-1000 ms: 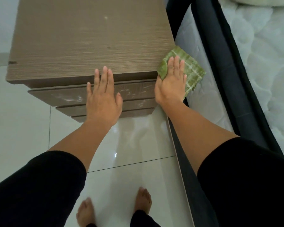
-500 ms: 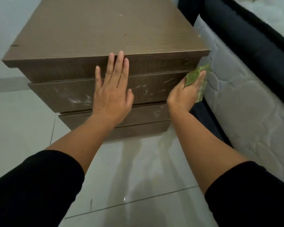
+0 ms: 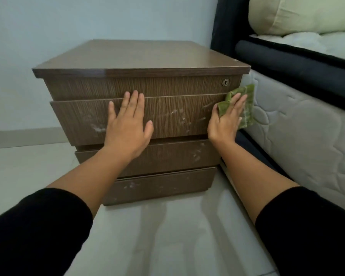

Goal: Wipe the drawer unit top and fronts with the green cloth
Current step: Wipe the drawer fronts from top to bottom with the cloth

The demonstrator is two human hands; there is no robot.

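Note:
A brown wood-grain drawer unit stands on the floor in front of me, with several drawer fronts stepped one under another. White dusty smears mark the second front and the lower ones. My left hand lies flat and spread against the second drawer front, holding nothing. My right hand presses the green cloth against the right end of that same front, the cloth bunched under the fingers and hanging past the unit's right corner. A small round lock sits at the top drawer's right.
A bed with a dark frame and a quilted white mattress side stands close on the right of the unit. A pale pillow lies on top. Pale tiled floor spreads below; a light wall is behind.
The view has dropped from above the unit to level with its fronts. My right hand brought the cloth off the top's right corner down onto the second drawer front; my left hand stayed on the fronts.

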